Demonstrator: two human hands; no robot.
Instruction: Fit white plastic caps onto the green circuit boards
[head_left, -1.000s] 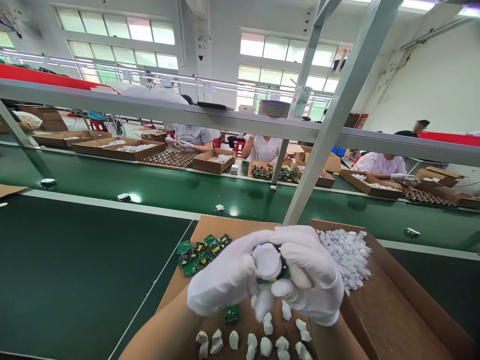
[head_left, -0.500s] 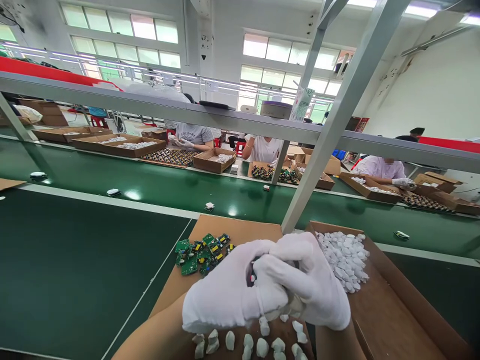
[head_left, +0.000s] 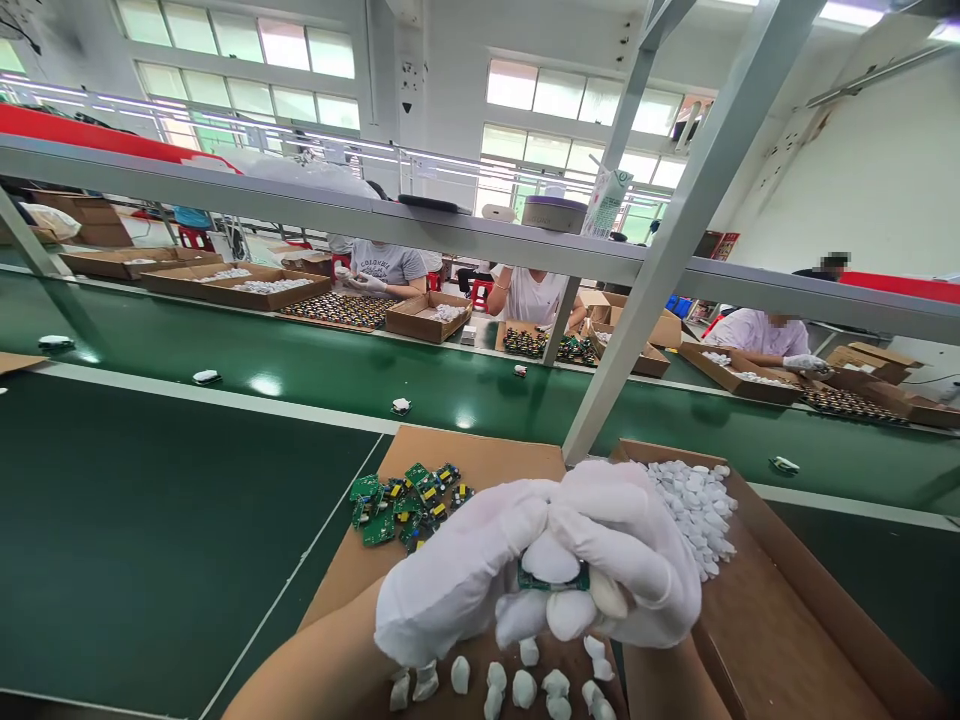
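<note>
White gloves cover both my hands, which meet in front of me over the cardboard sheet (head_left: 517, 445). Pinched between the fingers of my left hand (head_left: 457, 575) and my right hand (head_left: 641, 550) is a small green circuit board (head_left: 529, 578), its edge facing me. Fingertips hide most of it, and I cannot tell whether the white shape on top is a lump or a fingertip. Below my hands lie several soft-looking white lumps (head_left: 524, 690). Left of my hands is a heap of green circuit boards (head_left: 379, 528) with yellow and black parts.
On the right stands a cardboard box (head_left: 795, 620) with a pile of white lumps (head_left: 694, 515). Beyond runs a green conveyor belt (head_left: 315, 380) carrying spaced pieces. A slanted grey post (head_left: 637, 300) rises close ahead. Several co-workers sit across the belt behind boxes.
My hands have turned and the fingers shifted, so the circuit board's edge now shows between them. Pieces on the belt have moved left.
</note>
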